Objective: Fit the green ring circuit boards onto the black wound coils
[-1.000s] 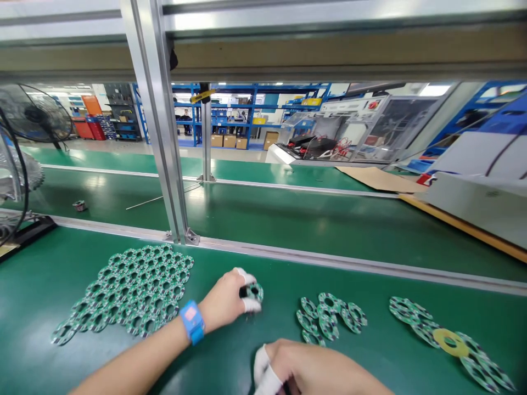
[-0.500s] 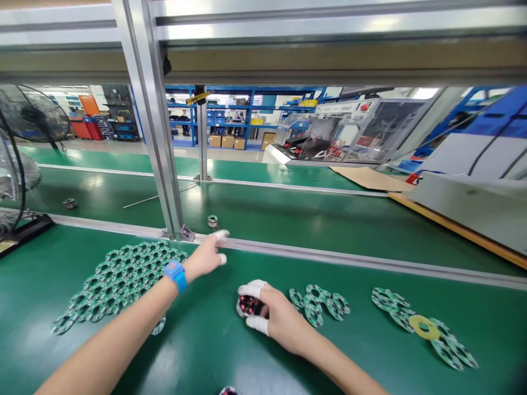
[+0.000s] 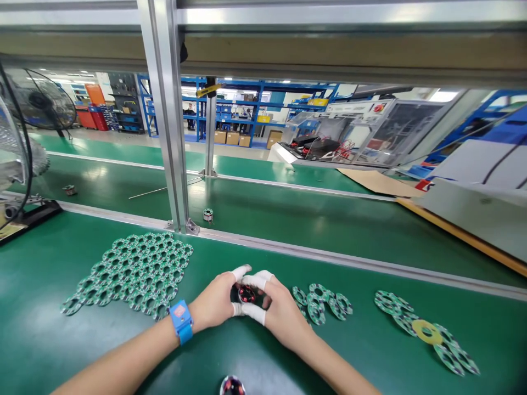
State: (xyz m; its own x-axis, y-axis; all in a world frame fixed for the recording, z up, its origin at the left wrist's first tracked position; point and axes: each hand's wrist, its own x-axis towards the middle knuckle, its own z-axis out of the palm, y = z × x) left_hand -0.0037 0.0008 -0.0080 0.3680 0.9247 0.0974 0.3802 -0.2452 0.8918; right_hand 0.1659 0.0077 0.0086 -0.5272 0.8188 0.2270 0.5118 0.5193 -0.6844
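Observation:
A small round motor part (image 3: 246, 294) with dark and red windings sits between my two hands. My right hand (image 3: 278, 307), with white finger covers, is closed on it from the right. On its left side my left hand (image 3: 218, 299), wearing a blue wristband, has thumb and fingers closed round the same part. A second such part (image 3: 233, 385) lies at the bottom edge. Left of my hands spreads a sheet of green ring boards (image 3: 135, 271). Loose ring boards (image 3: 317, 302) lie just right of my right hand.
More ring boards (image 3: 450, 356) and a yellow ring (image 3: 427, 332) lie at the right. A metal post (image 3: 167, 120) and a rail (image 3: 288, 251) stand beyond my hands. Behind the rail is a small wound part (image 3: 208, 214). A fan (image 3: 41, 101) is at the far left.
My left hand has come back from near the rail and closed on the part in my right hand. The view has shifted slightly, showing more of the part at the bottom edge.

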